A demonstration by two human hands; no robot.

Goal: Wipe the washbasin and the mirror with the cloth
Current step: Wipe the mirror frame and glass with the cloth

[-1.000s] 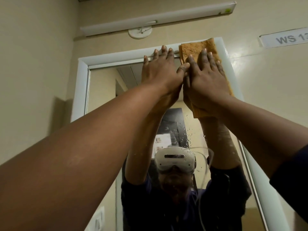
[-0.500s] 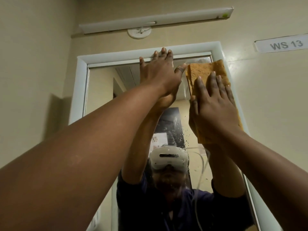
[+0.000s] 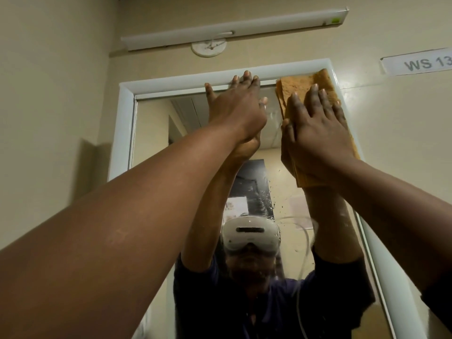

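A tall mirror (image 3: 156, 148) in a white frame (image 3: 126, 123) fills the wall ahead. My right hand (image 3: 315, 133) presses a folded orange-brown cloth (image 3: 302, 88) flat against the mirror's top right corner, the cloth reaching onto the frame. My left hand (image 3: 236, 108) lies flat with fingers spread on the glass near the top edge, its fingertips on the frame. Water drops and specks dot the glass below the cloth. The washbasin is out of view.
A tube light fitting (image 3: 232, 30) and a round white wall mount (image 3: 208, 48) sit above the mirror. A label reading WS 13 (image 3: 420, 63) is on the beige wall at right. The mirror reflects a person wearing a white headset.
My right hand slid the cloth down the glass, then back up to the top right corner. My left hand stayed pressed near the top edge.
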